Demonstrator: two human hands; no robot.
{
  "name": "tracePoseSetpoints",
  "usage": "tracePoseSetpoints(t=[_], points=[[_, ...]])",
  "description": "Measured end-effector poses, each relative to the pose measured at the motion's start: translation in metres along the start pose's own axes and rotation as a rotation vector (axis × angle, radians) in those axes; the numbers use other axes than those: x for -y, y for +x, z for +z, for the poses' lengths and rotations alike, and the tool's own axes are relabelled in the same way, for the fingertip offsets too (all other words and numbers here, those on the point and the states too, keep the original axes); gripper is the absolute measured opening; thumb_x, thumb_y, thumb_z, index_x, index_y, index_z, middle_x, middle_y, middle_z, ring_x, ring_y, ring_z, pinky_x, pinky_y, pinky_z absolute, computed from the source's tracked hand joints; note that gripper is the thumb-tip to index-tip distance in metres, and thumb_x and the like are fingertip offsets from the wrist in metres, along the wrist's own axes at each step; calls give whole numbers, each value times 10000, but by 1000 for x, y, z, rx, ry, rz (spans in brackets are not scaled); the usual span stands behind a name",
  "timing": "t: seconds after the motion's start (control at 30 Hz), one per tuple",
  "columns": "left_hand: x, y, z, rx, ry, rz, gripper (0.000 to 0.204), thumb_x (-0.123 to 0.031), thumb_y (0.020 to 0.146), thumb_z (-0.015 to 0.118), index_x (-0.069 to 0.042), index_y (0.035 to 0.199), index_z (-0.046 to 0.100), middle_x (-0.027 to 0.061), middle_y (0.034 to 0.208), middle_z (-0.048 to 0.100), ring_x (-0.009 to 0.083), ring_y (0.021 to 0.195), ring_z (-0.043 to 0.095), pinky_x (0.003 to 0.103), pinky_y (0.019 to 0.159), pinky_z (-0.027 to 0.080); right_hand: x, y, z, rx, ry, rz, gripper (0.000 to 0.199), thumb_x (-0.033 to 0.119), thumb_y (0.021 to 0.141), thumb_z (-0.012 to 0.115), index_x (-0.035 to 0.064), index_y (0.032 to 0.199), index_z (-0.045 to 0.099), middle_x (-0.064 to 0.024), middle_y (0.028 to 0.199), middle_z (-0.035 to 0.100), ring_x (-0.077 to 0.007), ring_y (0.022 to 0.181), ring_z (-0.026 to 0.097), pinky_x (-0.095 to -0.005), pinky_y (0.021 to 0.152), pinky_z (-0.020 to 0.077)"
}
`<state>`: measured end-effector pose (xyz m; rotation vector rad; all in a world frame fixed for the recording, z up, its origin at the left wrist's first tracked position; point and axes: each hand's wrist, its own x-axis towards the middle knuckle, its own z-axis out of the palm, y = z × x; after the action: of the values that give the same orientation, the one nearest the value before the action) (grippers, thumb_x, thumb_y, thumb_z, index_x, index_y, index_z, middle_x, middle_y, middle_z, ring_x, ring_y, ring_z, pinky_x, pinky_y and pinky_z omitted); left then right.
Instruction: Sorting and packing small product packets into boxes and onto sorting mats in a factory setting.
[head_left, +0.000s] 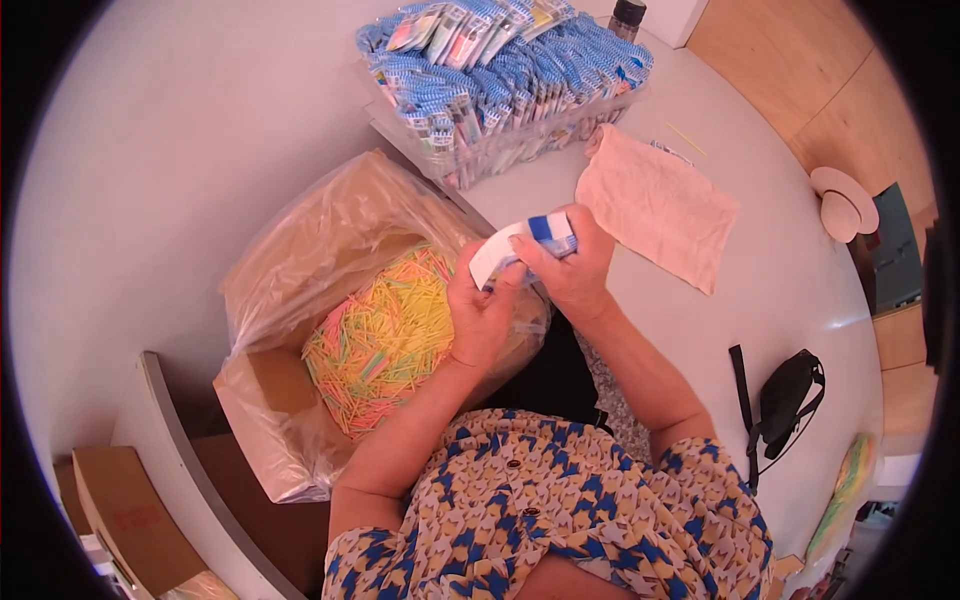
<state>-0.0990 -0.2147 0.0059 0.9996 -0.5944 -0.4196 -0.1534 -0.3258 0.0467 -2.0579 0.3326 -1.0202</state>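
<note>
A small white and blue packet [505,250] is held up in front of me between both hands, over the near right edge of a carton. My left hand [482,315] grips its lower left end, thumb and fingers closed. My right hand [577,265] is wrapped round its right end, with the thumb pressed on the front. Below and to the left is the cardboard box [290,375], lined with clear plastic. Many thin sticks [385,335] in yellow, green, pink and orange lie loose in it. What the packet contains is hidden by my fingers.
A clear plastic bin [500,160] heaped with blue-and-white packets [510,75] stands at the back. A pink cloth [660,215] lies on the white table [760,290], with a black strapped pouch [790,400] at right. Another cardboard box [135,520] is at lower left.
</note>
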Motion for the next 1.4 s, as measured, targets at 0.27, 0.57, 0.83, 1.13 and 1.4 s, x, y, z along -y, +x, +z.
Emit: tracePoseSetpoints(t=[0.27,0.57,0.83,1.13,1.4], points=[[-32,-14,-19,-85,249,167,280,-104,844,691,-1,1063,550,68,898,619,139,785,582,264,707,486,20,1,16,-15,377,85,274,288,885,579,36,795,522,-23,685,527,-109,581,483,-258,541,403],[-58,-15,-39,61,663,531,403,-25,643,740,-21,1017,589,139,939,642,295,786,633,361,656,501,-6,-4,29,261,768,460,345,357,957,433,54,835,546,-63,787,587,-134,676,558,-268,602,455],[-85,-11,-57,259,1119,901,603,-16,627,723,-59,1202,546,157,1210,548,323,1110,523,405,927,394,29,7,-4,613,945,707,441,231,923,553,-11,1278,454,-114,1117,598,-187,984,617,-318,851,508],[-74,-17,-32,-234,-9,-2,816,-180,718,813,-89,1353,309,131,1297,427,213,1131,460,322,907,445,35,-21,1,302,687,167,507,21,852,606,-28,1315,406,-105,1146,559,-136,1043,536,-252,895,428],[-59,-13,14,-352,-158,93,169,-72,841,696,-88,798,534,-60,774,559,28,698,484,199,597,400,34,-22,-6,339,415,-55,309,171,871,582,-20,1105,515,-103,1019,576,-135,941,546,-257,815,442]])
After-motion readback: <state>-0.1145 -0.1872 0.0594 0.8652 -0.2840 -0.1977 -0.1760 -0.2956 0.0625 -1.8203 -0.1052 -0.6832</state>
